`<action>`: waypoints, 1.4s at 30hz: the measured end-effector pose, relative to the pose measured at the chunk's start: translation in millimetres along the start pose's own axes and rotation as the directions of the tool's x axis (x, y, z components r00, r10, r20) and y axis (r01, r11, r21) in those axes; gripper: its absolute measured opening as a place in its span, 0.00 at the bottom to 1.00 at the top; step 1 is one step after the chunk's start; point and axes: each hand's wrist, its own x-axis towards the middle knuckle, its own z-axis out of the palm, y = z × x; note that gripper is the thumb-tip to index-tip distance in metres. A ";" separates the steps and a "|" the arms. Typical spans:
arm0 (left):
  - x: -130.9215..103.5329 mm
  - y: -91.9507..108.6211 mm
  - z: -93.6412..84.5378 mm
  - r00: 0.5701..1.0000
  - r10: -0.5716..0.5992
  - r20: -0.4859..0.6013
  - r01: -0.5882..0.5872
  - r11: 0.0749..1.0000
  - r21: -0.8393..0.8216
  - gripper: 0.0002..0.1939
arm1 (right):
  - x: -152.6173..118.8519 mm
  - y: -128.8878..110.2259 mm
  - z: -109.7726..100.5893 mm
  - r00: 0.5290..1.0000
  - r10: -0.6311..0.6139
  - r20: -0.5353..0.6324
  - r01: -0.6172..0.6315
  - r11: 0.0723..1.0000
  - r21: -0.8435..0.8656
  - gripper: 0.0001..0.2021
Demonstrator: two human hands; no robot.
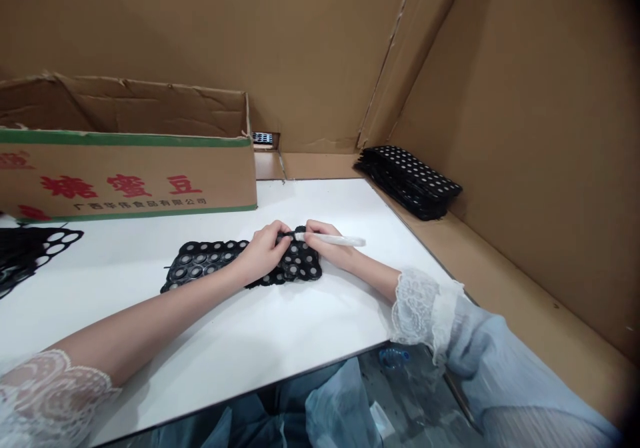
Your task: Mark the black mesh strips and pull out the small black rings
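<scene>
A black sheet with rows of pale round spots (200, 259) lies on the white table. My left hand (264, 251) grips its upper edge near the right end, thumb and fingers pinched together. Close beside it, my right hand (327, 241) is closed around a white pen-like tool (345, 240). The tool's tip points left and meets the sheet by my left thumb. Part of the sheet is hidden behind my left hand and forearm.
A cardboard box (130, 175) with red lettering stands at the back left. Black perforated scraps (35, 251) lie at the left. A stack of black spotted sheets (407, 178) rests at the back right. Tall cardboard walls (225, 35) enclose the white table (320, 325).
</scene>
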 end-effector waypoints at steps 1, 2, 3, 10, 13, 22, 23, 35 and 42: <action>0.2 -1.2 0.0 1.000 -0.007 0.004 0.007 1.000 -0.001 0.08 | -0.2 -0.5 0.5 1.000 0.006 0.012 -0.006 1.000 0.008 0.10; 0.2 -2.1 -0.1 1.000 -0.014 0.010 0.014 1.000 -0.002 0.08 | -0.4 -0.9 1.0 1.000 0.010 0.023 -0.010 1.000 0.011 0.10; 0.2 -2.5 0.0 1.000 -0.017 0.016 0.017 1.000 -0.004 0.08 | -0.7 -1.2 1.5 0.999 0.012 0.036 -0.012 1.000 0.008 0.10; -4.2 8.0 2.6 0.988 -0.099 -0.117 0.103 0.995 0.020 0.05 | -3.2 0.3 7.6 0.996 -0.082 -0.045 0.072 0.980 -0.186 0.11; -5.5 10.6 3.5 0.987 -0.104 -0.124 0.108 0.994 0.026 0.05 | -3.8 -0.7 10.3 0.990 -0.132 -0.042 0.115 0.954 -0.276 0.10; -1.8 6.7 6.6 0.989 -0.130 -0.071 0.129 0.991 -0.014 0.08 | 0.3 0.1 16.7 0.988 -0.119 -0.099 0.067 0.906 -0.419 0.05; -1.8 5.9 6.6 0.990 -0.126 -0.061 0.124 0.992 -0.030 0.08 | 1.1 1.6 14.8 0.987 -0.127 -0.097 0.078 0.914 -0.399 0.05; -4.1 -1.8 5.4 0.987 -0.145 -0.066 0.131 0.974 -0.186 0.11 | -1.6 3.4 -4.7 0.997 0.072 0.028 -0.075 0.992 0.104 0.11; -2.4 2.5 -2.3 0.990 -0.122 0.065 0.123 0.992 -0.008 0.09 | -4.5 1.0 -8.1 0.997 0.016 0.080 -0.020 0.998 0.056 0.11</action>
